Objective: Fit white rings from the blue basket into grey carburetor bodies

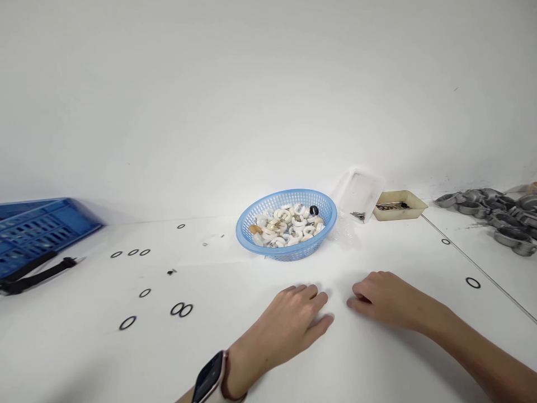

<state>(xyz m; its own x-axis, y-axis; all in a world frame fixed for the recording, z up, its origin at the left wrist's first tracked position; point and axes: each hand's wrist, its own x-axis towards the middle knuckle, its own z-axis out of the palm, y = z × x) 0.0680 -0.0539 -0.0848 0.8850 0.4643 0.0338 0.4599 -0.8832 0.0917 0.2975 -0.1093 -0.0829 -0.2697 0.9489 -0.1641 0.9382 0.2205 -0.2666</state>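
Observation:
My left hand (293,319), with a watch on its wrist, rests on the white table (335,369), thumb apart from the bent fingers, holding nothing visible. To its right is my right hand (380,299), fingers curled in and thumb close below them; whether anything lies inside is hidden. The two hands do not touch. Just beyond them sits a round blue basket (293,256) with white ring-like parts (279,215), a few yellowish ones and one black piece.
Black rings (128,323) lie scattered at left, two more at right. A blue crate (50,229) and black strap (42,275) are at far left. Behind right: a white tray (361,193), a beige tray (400,212) with small metal parts, and grey metal pieces (514,238).

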